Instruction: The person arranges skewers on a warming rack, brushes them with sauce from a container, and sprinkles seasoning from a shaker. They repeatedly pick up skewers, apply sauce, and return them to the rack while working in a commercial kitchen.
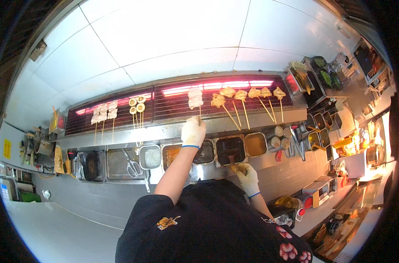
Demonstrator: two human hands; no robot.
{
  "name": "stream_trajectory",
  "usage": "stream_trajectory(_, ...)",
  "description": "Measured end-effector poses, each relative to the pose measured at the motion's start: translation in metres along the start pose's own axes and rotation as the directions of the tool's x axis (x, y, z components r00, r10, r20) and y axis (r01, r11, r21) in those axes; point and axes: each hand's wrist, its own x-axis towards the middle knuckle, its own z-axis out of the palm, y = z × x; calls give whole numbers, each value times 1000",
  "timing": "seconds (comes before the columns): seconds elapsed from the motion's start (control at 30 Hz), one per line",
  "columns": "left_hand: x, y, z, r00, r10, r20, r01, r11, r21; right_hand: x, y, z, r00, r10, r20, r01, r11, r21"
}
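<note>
My left hand, in a white knit glove, grips the stick of a skewer with a pale, flat piece of food lying on the grill. Below it, my gloved right hand pinches the handle of a basting brush. Its head dips toward the dark sauce in a square metal pan. Right of the pale skewer lie several skewers of yellowish, folded food. On the grill's left part lie several pale skewers and several with round, ringed slices.
A pan of brown sauce and a pan of white granules flank the dark one. Scissors lie on a tray at left. Shaker jars and tongs are at right. Red heating elements glow under the grill bars.
</note>
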Motion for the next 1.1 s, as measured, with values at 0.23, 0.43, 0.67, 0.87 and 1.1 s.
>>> stream_trajectory(0.23,-8,3,-2,997,78,20,-76,995,-69,6,25,-23,1000,8,-1,-8,1000,-17)
stream_trajectory(0.43,-1,-107,-126,899,-67,-434,210,933,292,2,66,-65,997,65,-34,-68,995,-76)
stream_trajectory(0.67,3,-271,-205,856,-261,-445,476,735,483,3,70,-72,996,54,-64,-59,995,-82)
stream_trajectory(0.87,-4,-155,-167,903,-57,-425,198,935,295,5,81,-66,994,48,-94,-54,997,-60)
stream_trajectory(1.1,-5,-66,-32,978,104,-180,-76,985,158,-8,79,-59,983,180,-31,-180,984,7)
